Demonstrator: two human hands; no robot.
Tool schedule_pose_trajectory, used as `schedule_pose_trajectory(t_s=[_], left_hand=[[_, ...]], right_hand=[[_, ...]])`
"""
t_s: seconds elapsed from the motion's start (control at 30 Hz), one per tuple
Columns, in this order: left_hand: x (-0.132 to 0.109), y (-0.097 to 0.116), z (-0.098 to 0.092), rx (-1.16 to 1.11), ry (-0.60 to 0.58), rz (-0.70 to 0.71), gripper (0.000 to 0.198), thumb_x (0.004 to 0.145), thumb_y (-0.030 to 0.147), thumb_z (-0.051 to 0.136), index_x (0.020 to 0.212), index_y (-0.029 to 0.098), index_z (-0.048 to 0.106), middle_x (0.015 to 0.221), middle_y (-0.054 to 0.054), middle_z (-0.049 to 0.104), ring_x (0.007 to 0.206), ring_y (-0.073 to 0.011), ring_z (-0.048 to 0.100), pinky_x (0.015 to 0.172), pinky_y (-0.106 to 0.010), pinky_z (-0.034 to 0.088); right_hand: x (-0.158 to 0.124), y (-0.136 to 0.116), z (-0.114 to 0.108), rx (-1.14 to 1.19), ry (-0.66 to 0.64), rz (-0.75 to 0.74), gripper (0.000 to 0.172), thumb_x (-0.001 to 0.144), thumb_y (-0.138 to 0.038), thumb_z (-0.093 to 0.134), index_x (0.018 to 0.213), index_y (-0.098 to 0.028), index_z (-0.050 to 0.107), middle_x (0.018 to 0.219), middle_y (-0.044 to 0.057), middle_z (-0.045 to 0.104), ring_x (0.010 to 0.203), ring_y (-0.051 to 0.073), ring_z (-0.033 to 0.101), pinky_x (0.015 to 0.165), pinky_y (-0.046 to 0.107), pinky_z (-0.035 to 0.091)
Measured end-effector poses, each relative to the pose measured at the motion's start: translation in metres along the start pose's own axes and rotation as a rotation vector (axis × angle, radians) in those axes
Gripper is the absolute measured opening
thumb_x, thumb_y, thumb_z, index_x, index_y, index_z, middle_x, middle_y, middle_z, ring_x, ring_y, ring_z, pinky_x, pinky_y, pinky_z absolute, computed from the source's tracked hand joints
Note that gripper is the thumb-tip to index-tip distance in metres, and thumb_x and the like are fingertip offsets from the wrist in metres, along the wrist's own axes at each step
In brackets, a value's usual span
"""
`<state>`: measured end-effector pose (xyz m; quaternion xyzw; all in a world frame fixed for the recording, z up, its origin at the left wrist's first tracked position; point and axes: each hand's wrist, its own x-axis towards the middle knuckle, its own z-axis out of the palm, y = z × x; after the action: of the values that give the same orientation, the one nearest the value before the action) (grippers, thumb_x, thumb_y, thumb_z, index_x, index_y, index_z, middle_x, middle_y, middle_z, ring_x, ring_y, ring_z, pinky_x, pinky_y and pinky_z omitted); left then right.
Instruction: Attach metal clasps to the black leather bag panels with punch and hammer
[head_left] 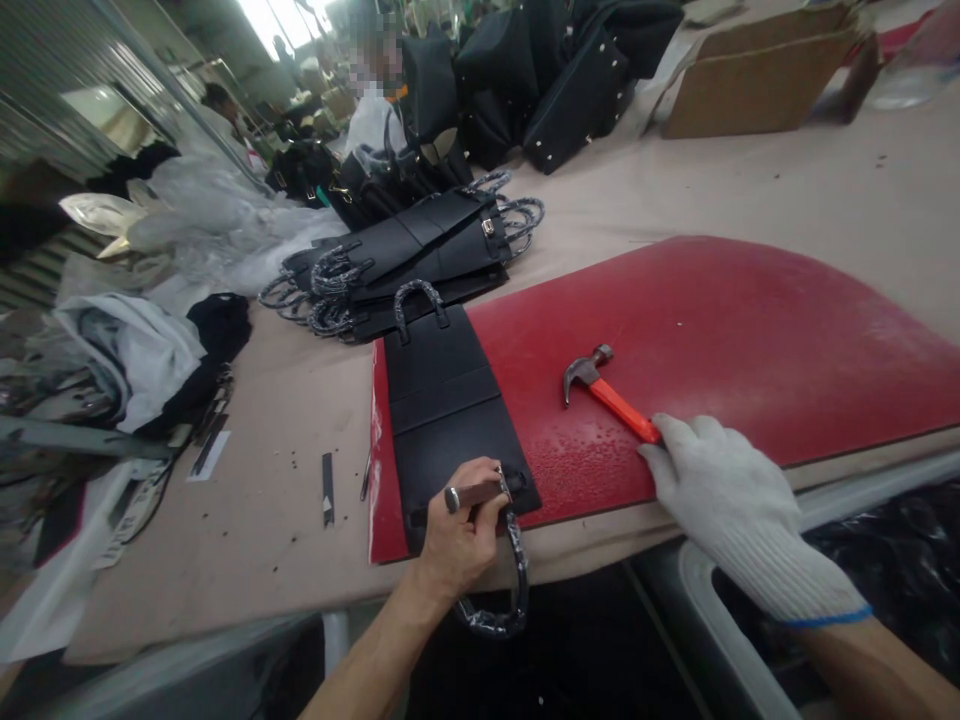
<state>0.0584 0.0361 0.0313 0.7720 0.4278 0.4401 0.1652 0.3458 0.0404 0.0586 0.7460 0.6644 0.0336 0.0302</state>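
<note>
Punch [478, 494] clamped in left grip [459, 545], tip at black bag panel [450, 400]. Gloved right grip [720, 500] lies over hammer [600, 385] handle on red mat [712, 320]; closure cannot be told.

The near end of the hammer's [609, 397] orange handle lies hidden under the gloved right hand [739, 510], so whether the fingers close round it cannot be told. The left hand [459, 540] covers most of a small metal tool [480, 493] (only its ringed end and a short stretch of shaft show) and part of the black bag panel's [450, 420] near edge. The red mat [712, 330] runs out past the right edge. Both forearms are cut off at the bottom. Thin dark items [328, 490] on the table [285, 400] are too small to identify.
</note>
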Motion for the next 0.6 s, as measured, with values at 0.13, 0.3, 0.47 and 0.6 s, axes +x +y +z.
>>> schedule_pose_trajectory(t_s=[0.13,0.3,0.47,0.6], left_hand=[[0.002,0.0,-0.001,-0.001,-0.025,-0.019,0.014,0.093,0.013,0.059,0.105,0.019,0.065,0.107,-0.009,0.074,0.102,-0.0225,0.073,0.091,-0.04,0.062],[0.005,0.001,0.0,0.005,-0.056,-0.01,0.017,0.092,0.013,0.059,0.107,0.02,0.062,0.107,-0.009,0.073,0.103,-0.0228,0.073,0.091,-0.039,0.062],[0.01,0.005,0.004,-0.058,-0.079,-0.039,0.019,0.089,0.008,0.058,0.103,0.02,0.061,0.105,-0.008,0.071,0.101,-0.0206,0.072,0.089,-0.033,0.06],[0.013,0.008,0.004,-0.083,-0.073,-0.08,0.019,0.087,0.006,0.058,0.098,0.021,0.061,0.099,-0.006,0.071,0.092,-0.0198,0.072,0.083,-0.031,0.06]], right_hand=[[0.003,0.002,0.0,0.017,-0.032,-0.004,0.031,0.102,-0.039,0.044,0.114,-0.017,0.063,0.096,0.015,0.063,0.079,0.03,0.063,0.059,0.038,0.04],[0.008,-0.003,-0.002,-0.015,-0.092,-0.045,0.031,0.101,-0.033,0.044,0.119,-0.014,0.06,0.093,0.016,0.064,0.076,0.031,0.066,0.053,0.036,0.04],[0.017,0.003,-0.001,0.144,-0.102,-0.031,0.05,0.095,-0.024,0.045,0.142,-0.006,0.049,0.104,0.022,0.07,0.074,0.033,0.071,0.059,0.041,0.05],[0.013,0.01,-0.025,0.677,-0.098,0.054,0.042,0.092,-0.028,0.046,0.129,-0.013,0.058,0.082,0.009,0.071,0.072,0.026,0.07,0.065,0.036,0.054]])
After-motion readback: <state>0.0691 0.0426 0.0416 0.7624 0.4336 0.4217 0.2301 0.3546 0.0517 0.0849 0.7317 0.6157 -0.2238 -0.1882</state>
